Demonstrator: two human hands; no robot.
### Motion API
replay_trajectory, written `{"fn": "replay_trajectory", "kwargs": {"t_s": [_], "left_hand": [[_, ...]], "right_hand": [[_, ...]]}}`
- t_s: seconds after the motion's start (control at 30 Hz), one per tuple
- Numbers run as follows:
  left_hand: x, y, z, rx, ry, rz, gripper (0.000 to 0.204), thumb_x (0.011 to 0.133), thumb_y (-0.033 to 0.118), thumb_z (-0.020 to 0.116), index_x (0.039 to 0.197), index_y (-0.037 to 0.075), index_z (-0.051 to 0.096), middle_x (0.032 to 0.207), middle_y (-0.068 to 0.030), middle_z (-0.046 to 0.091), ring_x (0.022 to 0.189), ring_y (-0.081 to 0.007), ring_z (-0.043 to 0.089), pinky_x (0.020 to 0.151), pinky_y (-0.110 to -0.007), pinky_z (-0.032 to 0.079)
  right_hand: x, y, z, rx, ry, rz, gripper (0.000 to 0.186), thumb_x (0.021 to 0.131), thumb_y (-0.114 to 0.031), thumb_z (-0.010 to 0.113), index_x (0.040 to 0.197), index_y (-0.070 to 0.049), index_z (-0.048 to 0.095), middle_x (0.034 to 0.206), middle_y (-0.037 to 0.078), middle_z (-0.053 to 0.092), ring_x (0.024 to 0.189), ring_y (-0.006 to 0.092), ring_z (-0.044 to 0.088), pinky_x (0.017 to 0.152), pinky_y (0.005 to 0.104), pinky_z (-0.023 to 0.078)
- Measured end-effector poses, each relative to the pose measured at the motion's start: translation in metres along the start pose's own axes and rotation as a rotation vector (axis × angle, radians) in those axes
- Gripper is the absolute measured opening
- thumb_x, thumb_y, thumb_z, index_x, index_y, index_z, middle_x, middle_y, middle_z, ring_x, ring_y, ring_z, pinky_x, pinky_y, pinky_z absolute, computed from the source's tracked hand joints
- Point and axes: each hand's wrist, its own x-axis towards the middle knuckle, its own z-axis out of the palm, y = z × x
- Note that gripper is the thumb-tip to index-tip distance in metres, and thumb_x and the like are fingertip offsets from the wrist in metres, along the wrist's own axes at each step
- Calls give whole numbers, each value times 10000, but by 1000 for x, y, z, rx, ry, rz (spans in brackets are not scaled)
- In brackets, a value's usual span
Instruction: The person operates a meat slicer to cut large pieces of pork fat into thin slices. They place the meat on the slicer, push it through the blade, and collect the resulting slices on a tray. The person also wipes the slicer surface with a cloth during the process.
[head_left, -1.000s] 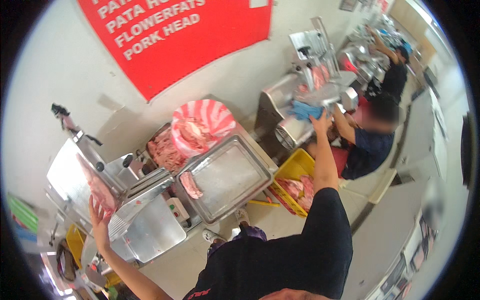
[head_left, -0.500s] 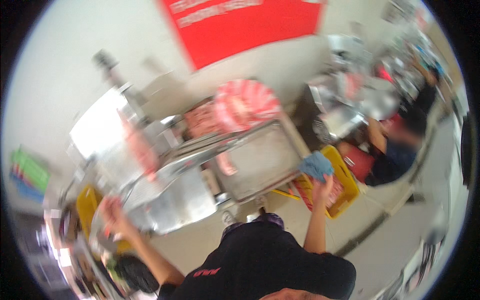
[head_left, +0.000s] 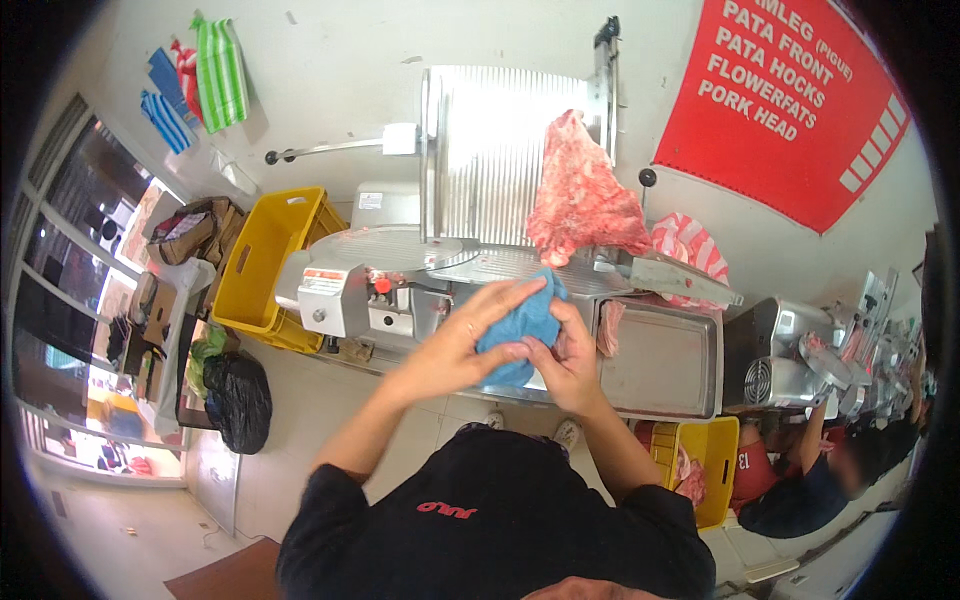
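Between my two hands is a crumpled blue cloth [head_left: 520,328], held in front of my chest above the near edge of a meat slicer [head_left: 335,300]. My left hand [head_left: 465,345] lies along the cloth's left and upper side, fingers closed over it. My right hand [head_left: 572,362] grips it from the right, thumb pressed in. Just beyond the cloth a large piece of raw red and white meat [head_left: 585,200] leans on the slicer, beside its ribbed metal plate [head_left: 490,150].
To the right is a metal tray [head_left: 660,408] with a small meat strip [head_left: 609,328]. A yellow crate [head_left: 715,480] holds meat below it; another yellow crate [head_left: 262,262] stands left. A striped bag [head_left: 690,245] sits behind the tray. A co-worker [head_left: 800,500] is at the far right.
My view has swung left toward the slicer. My right hand has brought the blue cloth over from the right, and my left hand, formerly at the slicer's left side, has joined it on the cloth.
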Motion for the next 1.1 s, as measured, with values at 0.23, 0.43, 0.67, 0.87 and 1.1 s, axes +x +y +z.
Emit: {"fn": "replay_trajectory", "kwargs": {"t_s": [0.23,0.43,0.67,0.87,1.1], "left_hand": [[76,-27,-109,891,-58,268,551,795,4,654,1335,97,599,1407,-209,472,1273,-402,493,1056,-459,443],[166,-139,-128,1090,-806,339,498,759,2,615,1237,138,656,1263,-149,577,1077,-371,610,927,-452,529],[177,-191,-95,1323,-955,502,102,762,117,677,861,97,687,1011,-77,636,976,-292,674,769,-435,585],[165,-211,-74,1456,-788,379,127,817,132,635,899,62,703,1094,-89,637,1013,-273,671,772,-393,593],[219,-181,-128,1474,-455,448,135,818,109,670,939,71,716,1192,-84,599,1193,-259,562,833,-396,572]], "right_hand": [[66,20,13,-762,212,-384,436,855,0,685,1266,1,538,1271,171,564,1187,316,554,1043,417,423],[79,35,-10,-1036,253,-444,444,817,14,679,1244,-11,562,1190,181,598,1130,360,575,990,440,459],[71,40,-8,-796,262,-356,433,802,50,685,1220,-16,593,1080,156,642,956,327,645,756,384,553],[72,53,-16,-843,253,-387,453,778,66,701,1212,-17,598,1017,153,657,870,300,662,676,358,553],[75,55,-20,-937,194,-492,505,722,81,702,1201,-38,596,887,112,669,774,279,670,650,362,540]]}}
